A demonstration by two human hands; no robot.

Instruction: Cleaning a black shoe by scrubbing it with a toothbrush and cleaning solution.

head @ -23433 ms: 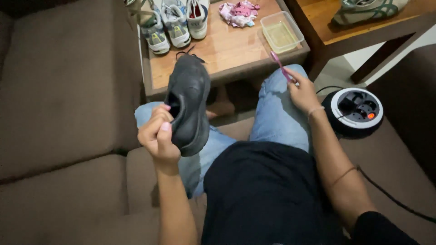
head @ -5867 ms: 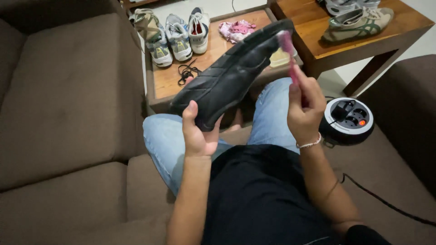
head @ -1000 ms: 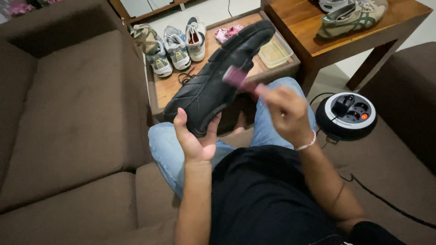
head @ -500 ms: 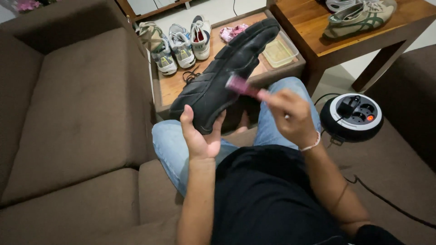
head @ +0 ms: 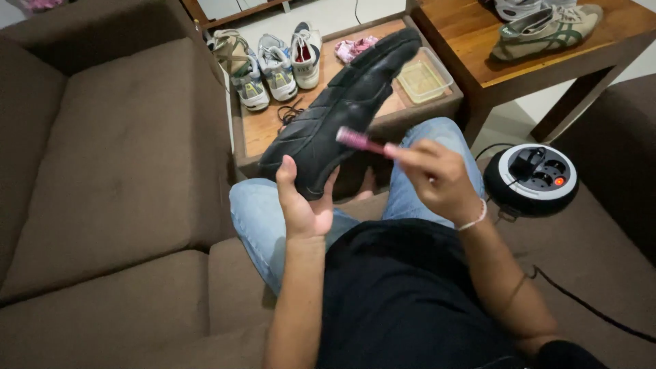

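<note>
Cradling a black suede-like shoe (head: 342,116) in my cupped left hand (head: 304,205), my right hand (head: 437,178) pinches a small pink brush (head: 359,141) against its side, scrubbing seemingly unfinished.

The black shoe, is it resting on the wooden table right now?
No, the black shoe is held up in the air by the left hand, above the wooden table, while the right hand holds a pink brush against it.
</note>
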